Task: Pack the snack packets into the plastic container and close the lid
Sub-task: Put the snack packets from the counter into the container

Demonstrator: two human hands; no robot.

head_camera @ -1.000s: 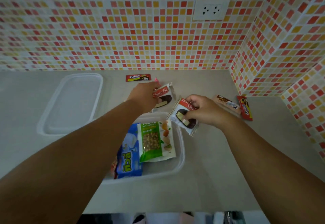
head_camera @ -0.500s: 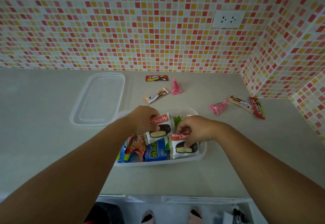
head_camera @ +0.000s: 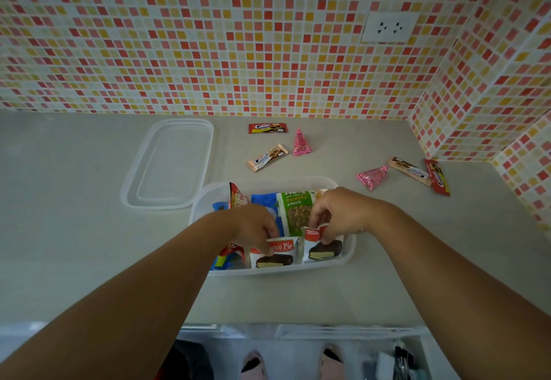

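Note:
The clear plastic container [head_camera: 346, 260] sits mid-counter with several snack packets inside, among them a green nut packet [head_camera: 295, 209] and a blue packet [head_camera: 262, 199]. My left hand [head_camera: 256, 224] pinches a Choco Pie packet [head_camera: 275, 256] at the container's near wall. My right hand [head_camera: 337, 212] pinches a second Choco Pie packet [head_camera: 323, 250] beside it. Both packets stand inside the container. The clear lid [head_camera: 170, 165] lies flat to the left of the container.
Loose packets lie on the counter beyond the container: a red cream biscuit [head_camera: 267, 128], a tan cream biscuit [head_camera: 267, 157], two pink cones [head_camera: 301, 142] [head_camera: 372, 176], and a tan bar [head_camera: 410, 170] with a red bar [head_camera: 437, 177] near the tiled corner wall [head_camera: 477, 96].
Both hands have carried the Choco Pie packets from above the far rim down into the near side of the container. The view has tilted back, so more of the counter shows.

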